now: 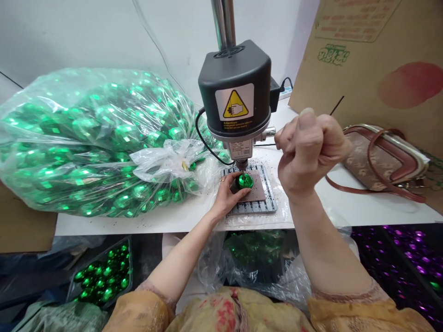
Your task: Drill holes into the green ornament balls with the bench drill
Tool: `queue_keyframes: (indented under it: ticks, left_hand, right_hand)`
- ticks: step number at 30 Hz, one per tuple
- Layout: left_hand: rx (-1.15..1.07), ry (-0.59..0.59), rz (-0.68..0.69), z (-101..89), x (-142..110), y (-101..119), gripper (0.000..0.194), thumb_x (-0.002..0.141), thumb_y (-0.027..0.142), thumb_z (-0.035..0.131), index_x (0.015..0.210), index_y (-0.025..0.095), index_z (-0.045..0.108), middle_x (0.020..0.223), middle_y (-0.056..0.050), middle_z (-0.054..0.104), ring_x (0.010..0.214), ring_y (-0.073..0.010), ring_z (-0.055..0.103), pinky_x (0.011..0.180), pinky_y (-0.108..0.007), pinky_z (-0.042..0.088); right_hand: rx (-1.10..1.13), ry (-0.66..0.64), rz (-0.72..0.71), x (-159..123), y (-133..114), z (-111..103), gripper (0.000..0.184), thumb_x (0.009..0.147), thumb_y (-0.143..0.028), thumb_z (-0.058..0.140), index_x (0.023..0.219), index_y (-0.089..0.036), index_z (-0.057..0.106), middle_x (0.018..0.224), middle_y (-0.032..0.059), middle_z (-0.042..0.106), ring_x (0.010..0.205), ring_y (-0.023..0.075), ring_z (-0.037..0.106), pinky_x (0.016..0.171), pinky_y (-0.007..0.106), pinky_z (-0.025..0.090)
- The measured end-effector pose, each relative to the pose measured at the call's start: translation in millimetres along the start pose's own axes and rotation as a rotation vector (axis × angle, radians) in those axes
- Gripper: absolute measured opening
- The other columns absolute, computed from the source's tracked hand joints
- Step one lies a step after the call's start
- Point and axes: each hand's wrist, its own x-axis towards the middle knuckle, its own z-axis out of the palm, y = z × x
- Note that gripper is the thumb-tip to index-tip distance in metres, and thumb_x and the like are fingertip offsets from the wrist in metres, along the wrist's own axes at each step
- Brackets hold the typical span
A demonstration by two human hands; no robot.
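Note:
A small bench drill press (pixel 235 92) with a dark motor head and a yellow warning sticker stands on the white table (pixel 145 221). Under its bit sits a shiny green faceted ball (pixel 244 181) on a brown block on the slotted base plate (pixel 268 196). My left hand (pixel 226 196) curls around the ball from the left and holds it. Raised at the right of the machine, my right hand (pixel 309 147) is closed in a fist on the drill's thin feed lever (pixel 336 105).
A big clear plastic bag (pixel 86 138) full of green balls lies on the table at left. A brown handbag (pixel 380 157) and a cardboard box (pixel 374 55) are at right. Below the table are a tray of green balls (pixel 104 276), another bag of green balls, and purple balls (pixel 398 258).

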Motion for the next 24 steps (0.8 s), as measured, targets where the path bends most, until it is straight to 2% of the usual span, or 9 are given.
queue_keyframes:
  ticks: [6, 16, 24]
  left_hand:
    - [-0.006, -0.015, 0.005, -0.1, -2, 1, 0.053, 0.083, 0.043, 0.082, 0.127, 0.022, 0.064, 0.125, -0.011, 0.067, 0.12, -0.0293, 0.062, 0.105, -0.044, 0.049]
    - [0.014, -0.025, 0.016, -0.5, -2, 2, 0.051, 0.084, 0.042, 0.082, 0.129, 0.023, 0.064, 0.127, -0.01, 0.067, 0.121, -0.0288, 0.062, 0.103, -0.041, 0.05]
    - [0.014, -0.022, 0.024, 0.2, -2, 4, 0.05, 0.085, 0.04, 0.081, 0.129, 0.023, 0.063, 0.126, -0.01, 0.068, 0.121, -0.0289, 0.062, 0.103, -0.041, 0.05]
  right_hand:
    - [0.072, -0.029, -0.103, -7, 6, -5, 0.056, 0.092, -0.031, 0.06, 0.059, -0.016, 0.018, 0.048, -0.0063, 0.023, 0.044, 0.0022, 0.028, 0.045, 0.025, 0.026]
    - [0.035, 0.001, -0.123, -16, 7, -9, 0.053, 0.092, -0.029, 0.059, 0.058, -0.017, 0.019, 0.048, -0.0061, 0.023, 0.043, 0.0024, 0.025, 0.045, 0.026, 0.027]
    - [0.084, 0.012, -0.159, -20, 11, -11, 0.051, 0.088, -0.02, 0.058, 0.058, -0.016, 0.018, 0.046, -0.0071, 0.019, 0.04, 0.001, 0.023, 0.046, 0.022, 0.028]
